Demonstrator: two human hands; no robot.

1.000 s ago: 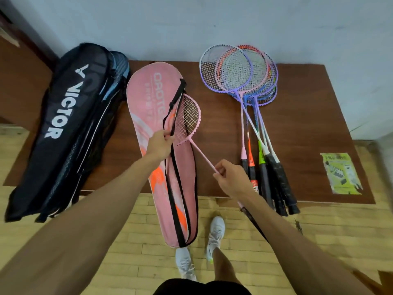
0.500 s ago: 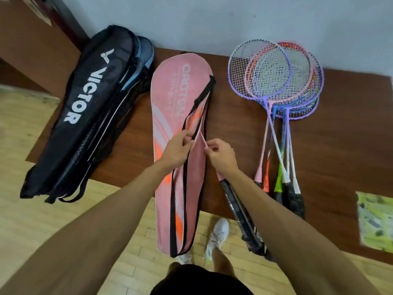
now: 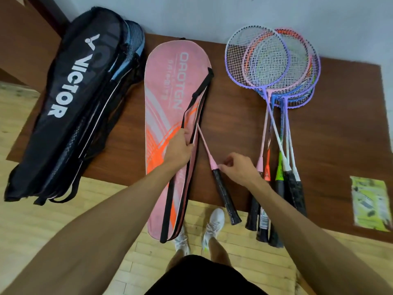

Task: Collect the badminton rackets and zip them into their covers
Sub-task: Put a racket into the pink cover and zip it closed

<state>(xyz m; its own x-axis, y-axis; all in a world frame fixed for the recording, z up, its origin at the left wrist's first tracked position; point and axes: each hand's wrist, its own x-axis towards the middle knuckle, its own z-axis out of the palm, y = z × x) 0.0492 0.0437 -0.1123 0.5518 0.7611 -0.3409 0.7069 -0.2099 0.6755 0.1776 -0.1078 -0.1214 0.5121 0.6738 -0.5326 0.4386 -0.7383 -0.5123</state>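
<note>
- Step in hand: loading the pink racket [image 3: 223, 193] into the pink cover [image 3: 161, 99]. Head and upper shaft are inside the side opening. The lower shaft, pink cone and black grip stick out slantwise, and the grip end overhangs the table [image 3: 350, 124] edge.
- Left hand [image 3: 178, 149]: fingers curled over the cover's open edge, holding the flap up at mid-length.
- Right hand [image 3: 238, 169]: thumb and forefinger pinch the pink cone just above the grip; the other fingers are loosely curled.
- Next move, as I judge it: swing the handle toward the cover's narrow end so that shaft and grip drop inside the opening, keeping the flap lifted until then. No zipping is possible before that.
- Loose rackets [image 3: 274, 67]: a stack to the right of the cover, heads overlapping near the wall, handles fanned over the table edge. None covered yet, so the task is early.
- Black Victor bag [image 3: 70, 103]: far left, lying flat. Contents not visible, so I cannot tell whether it is loaded.
- Leaflet [image 3: 370, 203] at far right, well apart.
</note>
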